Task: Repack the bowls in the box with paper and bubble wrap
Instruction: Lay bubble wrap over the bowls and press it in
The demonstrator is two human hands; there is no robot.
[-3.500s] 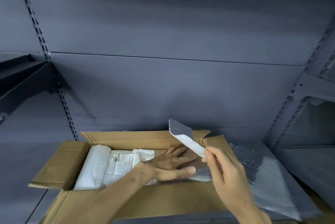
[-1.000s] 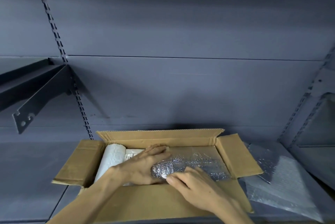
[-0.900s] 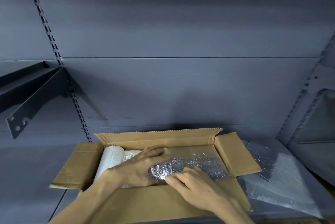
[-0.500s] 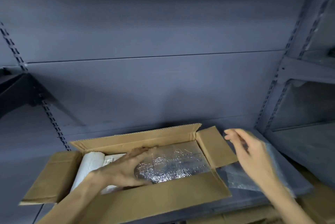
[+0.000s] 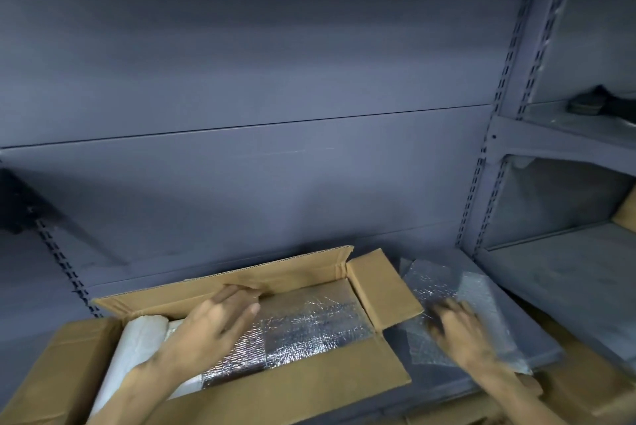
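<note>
An open cardboard box (image 5: 296,390) lies on the grey shelf with its flaps spread. Inside, a sheet of silvery bubble wrap (image 5: 309,324) covers the right part, and white paper wrapping (image 5: 137,345) shows at the left end. No bowl is visible. My left hand (image 5: 220,324) lies flat with fingers straight on the bubble wrap in the box. My right hand (image 5: 454,331), blurred by motion, is down on a loose pile of bubble wrap (image 5: 471,300) that lies on the shelf right of the box; I cannot tell whether it grips a sheet.
The grey back panel rises right behind the box. A slotted upright (image 5: 481,163) and side shelves (image 5: 557,259) stand to the right, with a cardboard corner (image 5: 624,214) at the far right. A dark shelf bracket (image 5: 20,207) juts out on the left.
My right hand has left the box and come down onto the loose bubble wrap on the right. The left hand has stayed on the wrap inside the box.
</note>
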